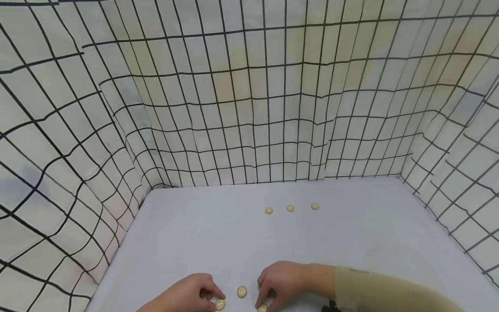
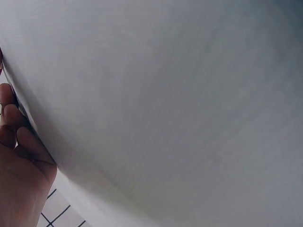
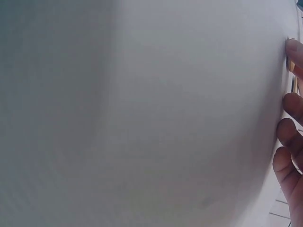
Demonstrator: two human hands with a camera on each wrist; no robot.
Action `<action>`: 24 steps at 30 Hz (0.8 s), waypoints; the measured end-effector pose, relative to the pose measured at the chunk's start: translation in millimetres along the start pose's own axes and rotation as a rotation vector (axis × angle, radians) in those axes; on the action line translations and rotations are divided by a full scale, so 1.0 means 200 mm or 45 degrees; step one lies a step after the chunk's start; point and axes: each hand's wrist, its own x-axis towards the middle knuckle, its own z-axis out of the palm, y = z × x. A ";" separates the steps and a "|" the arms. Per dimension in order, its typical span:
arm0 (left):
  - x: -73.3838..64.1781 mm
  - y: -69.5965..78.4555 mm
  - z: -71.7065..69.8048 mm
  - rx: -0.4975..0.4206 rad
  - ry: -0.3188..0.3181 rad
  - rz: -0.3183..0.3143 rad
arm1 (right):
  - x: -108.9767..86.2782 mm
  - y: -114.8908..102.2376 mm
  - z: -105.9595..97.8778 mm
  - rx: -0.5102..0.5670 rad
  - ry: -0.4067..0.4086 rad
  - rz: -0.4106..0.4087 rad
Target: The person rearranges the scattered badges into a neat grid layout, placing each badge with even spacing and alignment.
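Near the front edge of the head view, my left hand (image 1: pixel 191 292) pinches a small round cream-coloured disc (image 1: pixel 220 304) with dark marks on its face. To the right, my right hand (image 1: pixel 282 281) bends down over a similar disc (image 1: pixel 262 308), gripping it between thumb and index finger, partly covered. Between the two hands lies another disc (image 1: pixel 241 291), flat and untouched. Only the curled fingers and palm of my left hand (image 2: pixel 23 175) show in the left wrist view. At the right wrist view's edge, my right hand (image 3: pixel 291 146) has its fingertips at the table surface.
Farther back on the white table (image 1: pixel 187 234), a row of 3 similar discs (image 1: pixel 290 208) lies right of centre. White cloth walls (image 1: pixel 234 130) with a black grid enclose the table at the back and both sides. A dark object (image 1: pixel 330 307) sits under the right sleeve.
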 end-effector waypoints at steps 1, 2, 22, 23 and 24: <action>0.00 0.00 0.00 0.003 0.000 0.002 | -0.01 0.00 0.00 0.012 0.007 0.009; 0.00 0.00 0.00 0.008 0.002 0.007 | -0.02 0.01 0.01 0.017 0.017 0.017; 0.00 -0.02 0.00 0.033 -0.005 0.080 | -0.22 0.17 -0.07 0.232 0.140 0.419; 0.00 -0.02 0.00 0.031 -0.005 0.078 | -0.23 0.19 -0.07 0.239 0.153 0.450; 0.00 -0.02 0.00 0.028 -0.005 0.072 | -0.25 0.20 -0.07 0.248 0.168 0.483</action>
